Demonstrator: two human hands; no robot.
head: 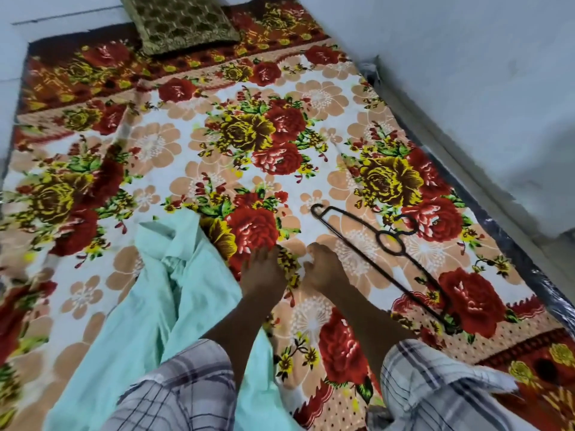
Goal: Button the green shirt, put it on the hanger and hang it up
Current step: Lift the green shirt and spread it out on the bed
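**A:** From the head camera, where's the green shirt (174,284)?

**B:** Crumpled on the bed (161,144), running from the near edge up along the left side of the person's arms. No buttons or placket can be made out, so it doesn't look buttoned yet. The dark hanger (385,262) lies flat on the flowered blanket to the right, hook toward the wall-side edge, near the right hand but apart from it. (Handy for the step after the buttoning, I'd judge.)

**A:** And the hands?

**B:** Both are low over the blanket, between shirt and hanger. The left hand (264,272) is spread flat, fingers loosely extended, just beside the shirt's edge; whether it touches the cloth I can't tell. Its grip is released and holds nothing. The right hand (323,269) is curled loosely, fingers bent downward toward the blanket, with no object visible in it; the blur stops me saying whether it's pinching the blanket.

**A:** Why there?

**B:** Probably smoothing a clear patch to spread the shirt on.
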